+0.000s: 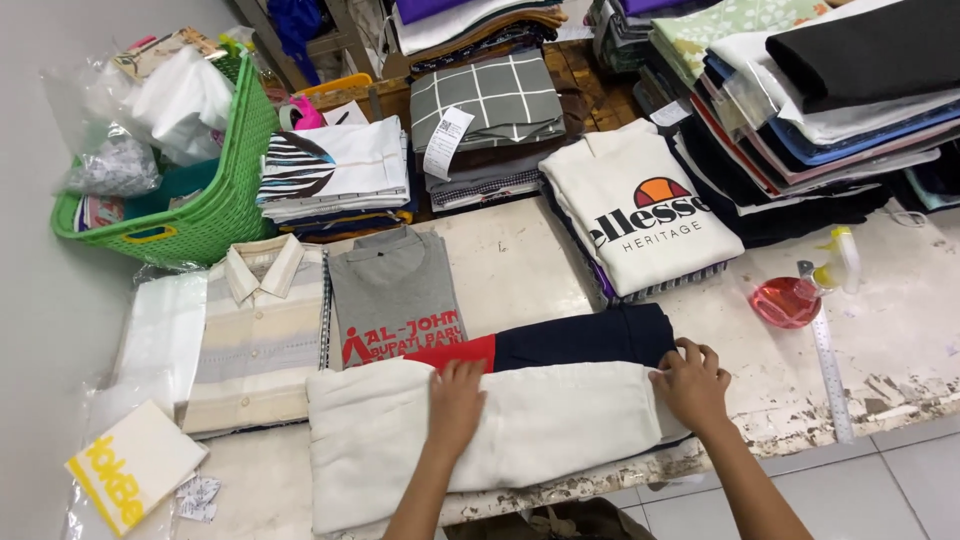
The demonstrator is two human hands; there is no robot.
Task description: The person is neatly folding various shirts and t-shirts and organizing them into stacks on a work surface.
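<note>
The grip of the left hand (455, 398) is loose and flat, palm down on the top edge of the folded white cloth (470, 435), pressing and not grasping; the grip of the right hand (692, 385) is curled a little at the cloth's right end, where it meets the dark blue and red garment (560, 342) under it, and I cannot tell if those fingers pinch anything. The white cloth lies at the front of the worktop (890, 350), and its near edge hangs close to the chipped front rim. It could slide off to the floor if a hand pushes it forward. The fold could also come loose, because only flat hands keep it down. The pink bottle (788, 300) lies near the right hand, just beside the long ruler (830, 365), and an elbow could knock it so it rolls or leaks on the clothes. The piles at the back are cut off by the top edge. The green basket (215, 205) is full of bags that hide its inside. What lies below the front of the worktop is too dark to make out
</note>
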